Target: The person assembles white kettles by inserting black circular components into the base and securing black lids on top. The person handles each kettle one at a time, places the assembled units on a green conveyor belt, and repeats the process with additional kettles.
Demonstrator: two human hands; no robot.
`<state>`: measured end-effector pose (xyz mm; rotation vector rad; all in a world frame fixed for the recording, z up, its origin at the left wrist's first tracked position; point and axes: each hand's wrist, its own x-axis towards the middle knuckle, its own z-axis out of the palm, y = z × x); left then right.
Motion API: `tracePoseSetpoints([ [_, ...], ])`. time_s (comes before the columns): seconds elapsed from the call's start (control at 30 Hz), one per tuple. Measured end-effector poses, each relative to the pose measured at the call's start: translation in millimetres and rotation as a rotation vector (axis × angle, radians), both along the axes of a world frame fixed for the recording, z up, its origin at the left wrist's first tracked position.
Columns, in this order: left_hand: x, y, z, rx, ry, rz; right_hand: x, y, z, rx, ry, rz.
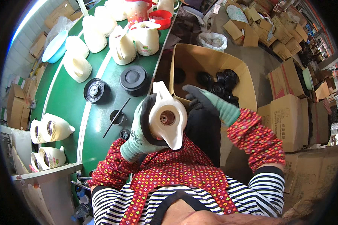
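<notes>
Observed: gloved left hand [142, 129] gripping cream jug [169, 129] to the near left of open carton [199, 56], gloved right hand [202, 99] at the carton's near edge.

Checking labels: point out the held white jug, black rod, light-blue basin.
Held white jug [167, 131]: head view, white surface beside its round opening.
Black rod [122, 109]: head view, upper half of shaft.
Light-blue basin [55, 46]: head view, middle of its visible side.
</notes>
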<state>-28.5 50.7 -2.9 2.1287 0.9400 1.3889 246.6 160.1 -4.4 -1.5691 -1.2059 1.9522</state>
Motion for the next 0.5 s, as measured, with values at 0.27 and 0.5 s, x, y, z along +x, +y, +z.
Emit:
tracePoseSetpoints([
  [0.27, 19, -10, -16, -0.439, -0.836, 0.251, 4, -111, -56, 0.437, 0.455, -0.435],
  [0.5, -11, -55, -58, -0.644, -0.138, -0.188, 58, -74, -15, 0.738, -0.004, -0.53],
])
